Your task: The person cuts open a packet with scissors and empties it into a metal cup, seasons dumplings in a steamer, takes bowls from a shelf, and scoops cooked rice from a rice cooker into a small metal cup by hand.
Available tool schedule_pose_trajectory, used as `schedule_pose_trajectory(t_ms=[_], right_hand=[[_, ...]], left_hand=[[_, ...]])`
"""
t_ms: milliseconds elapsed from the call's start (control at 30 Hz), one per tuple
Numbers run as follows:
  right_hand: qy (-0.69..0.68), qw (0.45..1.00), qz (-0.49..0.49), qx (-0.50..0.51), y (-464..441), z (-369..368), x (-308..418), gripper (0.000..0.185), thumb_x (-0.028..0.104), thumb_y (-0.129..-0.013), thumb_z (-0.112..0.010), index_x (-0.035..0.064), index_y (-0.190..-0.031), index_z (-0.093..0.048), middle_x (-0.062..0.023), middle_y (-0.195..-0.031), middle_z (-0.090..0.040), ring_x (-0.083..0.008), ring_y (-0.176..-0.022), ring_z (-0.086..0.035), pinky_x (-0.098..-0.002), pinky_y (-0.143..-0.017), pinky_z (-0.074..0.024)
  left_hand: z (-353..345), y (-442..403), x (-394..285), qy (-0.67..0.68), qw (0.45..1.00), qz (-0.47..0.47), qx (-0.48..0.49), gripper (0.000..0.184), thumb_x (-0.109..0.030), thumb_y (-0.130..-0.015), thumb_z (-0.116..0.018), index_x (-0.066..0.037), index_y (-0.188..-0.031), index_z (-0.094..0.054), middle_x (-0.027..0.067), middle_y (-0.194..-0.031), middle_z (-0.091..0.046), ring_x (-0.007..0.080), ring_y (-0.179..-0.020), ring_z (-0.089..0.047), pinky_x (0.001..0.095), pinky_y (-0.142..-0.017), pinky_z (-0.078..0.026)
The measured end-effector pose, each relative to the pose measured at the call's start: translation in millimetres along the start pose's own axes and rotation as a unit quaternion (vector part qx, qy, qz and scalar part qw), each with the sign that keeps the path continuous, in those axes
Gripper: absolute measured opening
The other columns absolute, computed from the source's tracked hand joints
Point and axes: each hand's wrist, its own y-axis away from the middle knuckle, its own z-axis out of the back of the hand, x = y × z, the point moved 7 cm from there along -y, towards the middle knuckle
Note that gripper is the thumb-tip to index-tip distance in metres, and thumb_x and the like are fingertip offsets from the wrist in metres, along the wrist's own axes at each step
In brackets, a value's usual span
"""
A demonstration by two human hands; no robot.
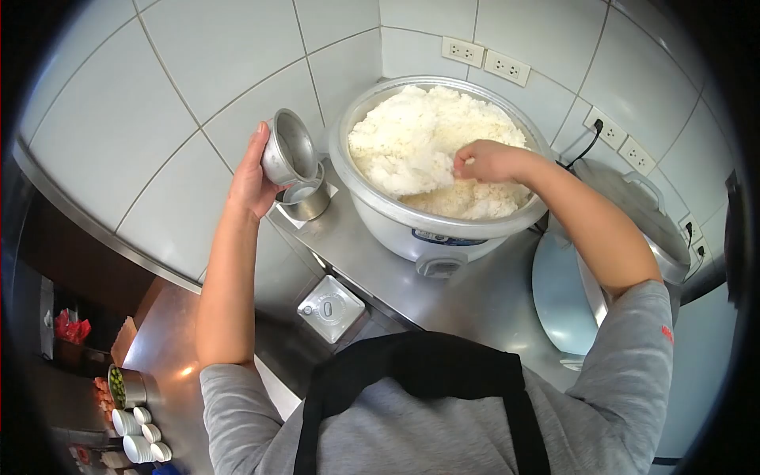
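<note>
My left hand [252, 180] grips a small metal bowl [277, 158], tilted with its mouth toward the rice cooker. Below it, a metal container [310, 207] with water-like contents stands on a white cloth or paper at the counter's edge. A big rice cooker [372, 212], lidless, is heaped with white cooked rice [419, 119]. Over the rice, my right hand [489, 162] is closed, its fingers curled at a clump of rice. Whatever it grips, perhaps a paddle handle, is hidden by rice and fingers.
Right of the cooker lie a large metal lid [625, 190] and a bluish, rounded pan-like vessel [558, 285]. Wall sockets [507, 67] hold plugged cords. A square metal can [331, 309] stands lower down. At lower left are white cups [136, 449] and a pot of green pieces [127, 386].
</note>
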Motion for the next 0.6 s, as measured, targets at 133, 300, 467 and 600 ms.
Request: schedule_pose_trajectory(t_ms=[133,300,467,600], right_hand=[[0.177,0.982,0.048,-0.054,-25,0,35,0.025,0.027,-0.082,-0.061,0.0064,-0.097,-0.065,-0.0125,-0.092,-0.066,-0.0283,-0.083,-0.062,-0.0389,-0.075,-0.0478],[0.336,0.926,0.002,-0.17,-14,23,81,0.026,0.014,-0.084,-0.053,0.0109,-0.108,-0.061,-0.0108,-0.089,-0.067,-0.0267,-0.086,-0.064,-0.0387,-0.072,-0.0507],[0.429,0.877,0.073,-0.204,-24,-23,101,0.023,0.01,-0.082,-0.052,0.0113,-0.102,-0.061,-0.0111,-0.086,-0.065,-0.0231,-0.082,-0.065,-0.0383,-0.066,-0.0507],[0.409,0.882,0.122,-0.199,-18,-48,92,0.02,0.013,-0.083,-0.051,0.0121,-0.101,-0.061,-0.0113,-0.079,-0.065,-0.0246,-0.082,-0.065,-0.0393,-0.069,-0.0497]], left_hand=[[-9,7,-3,0.015,1.0,0.011,-0.014,0.055,-0.059,-0.087,-0.049,-0.014,-0.118,-0.053,0.0065,-0.11,-0.06,0.0225,-0.1,-0.057,0.0423,-0.08,-0.046],[5,4,-6,0.009,0.999,-0.003,0.033,0.055,-0.059,-0.088,-0.047,-0.013,-0.117,-0.054,0.0073,-0.108,-0.061,0.0224,-0.096,-0.06,0.0409,-0.075,-0.049],[11,6,-4,0.03,0.999,-0.001,0.017,0.054,-0.058,-0.089,-0.046,-0.012,-0.115,-0.054,0.0072,-0.106,-0.061,0.0214,-0.095,-0.06,0.0398,-0.074,-0.05],[9,5,0,0.037,0.998,-0.002,0.043,0.054,-0.058,-0.089,-0.048,-0.012,-0.116,-0.053,0.0073,-0.107,-0.06,0.0221,-0.096,-0.06,0.0412,-0.076,-0.051]])
